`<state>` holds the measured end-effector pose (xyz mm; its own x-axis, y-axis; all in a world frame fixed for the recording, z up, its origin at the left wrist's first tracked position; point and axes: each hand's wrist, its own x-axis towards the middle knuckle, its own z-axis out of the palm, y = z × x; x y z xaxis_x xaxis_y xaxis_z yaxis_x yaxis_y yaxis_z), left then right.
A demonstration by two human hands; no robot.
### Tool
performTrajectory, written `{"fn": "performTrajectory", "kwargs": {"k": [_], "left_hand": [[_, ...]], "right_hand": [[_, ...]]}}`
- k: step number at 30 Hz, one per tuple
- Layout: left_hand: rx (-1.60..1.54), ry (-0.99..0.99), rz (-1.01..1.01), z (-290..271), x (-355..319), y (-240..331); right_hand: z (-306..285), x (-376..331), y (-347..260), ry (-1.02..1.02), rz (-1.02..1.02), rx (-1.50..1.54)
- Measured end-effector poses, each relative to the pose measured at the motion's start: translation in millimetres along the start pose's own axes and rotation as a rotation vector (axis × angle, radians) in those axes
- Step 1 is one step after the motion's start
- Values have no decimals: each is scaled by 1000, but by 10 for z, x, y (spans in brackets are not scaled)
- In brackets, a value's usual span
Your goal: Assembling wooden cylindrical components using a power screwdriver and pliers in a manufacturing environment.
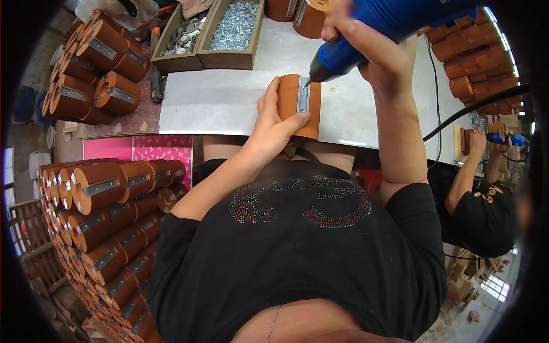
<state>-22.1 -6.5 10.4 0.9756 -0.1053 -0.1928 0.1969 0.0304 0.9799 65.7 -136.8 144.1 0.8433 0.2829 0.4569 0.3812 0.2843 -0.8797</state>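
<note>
Left hand [273, 123] pins brown block [298, 106] flat on white counter [229, 100], near counter's front edge; fingers curled over block's left side, thumb along lower edge. Metal plate [303, 95] lies on block's top face. Right hand [366, 43] wraps fingers tight round blue driver [394, 26], tilted down-left, bit tip touching plate's upper end. Screw tray [233, 34] at counter's back. Finished blocks [108, 228] stacked at left. Another person [486, 206] works at far right.

I see stacked brown wooden pieces [108, 228] at 8 o'clock, more [94, 68] at 10. Screw trays [234, 34] at 12. Co-worker [477, 211] w/ tool at 3.
</note>
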Motion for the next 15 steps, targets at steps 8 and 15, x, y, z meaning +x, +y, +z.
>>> {"fn": "performTrajectory", "kwargs": {"k": [8,15], "left_hand": [[-23,5,9,-1,-4,-11],[-28,12,18,5,0,-18]], "right_hand": [[17,7,3,16,12,-15],[18,14,4,-42,-16,37]]}}
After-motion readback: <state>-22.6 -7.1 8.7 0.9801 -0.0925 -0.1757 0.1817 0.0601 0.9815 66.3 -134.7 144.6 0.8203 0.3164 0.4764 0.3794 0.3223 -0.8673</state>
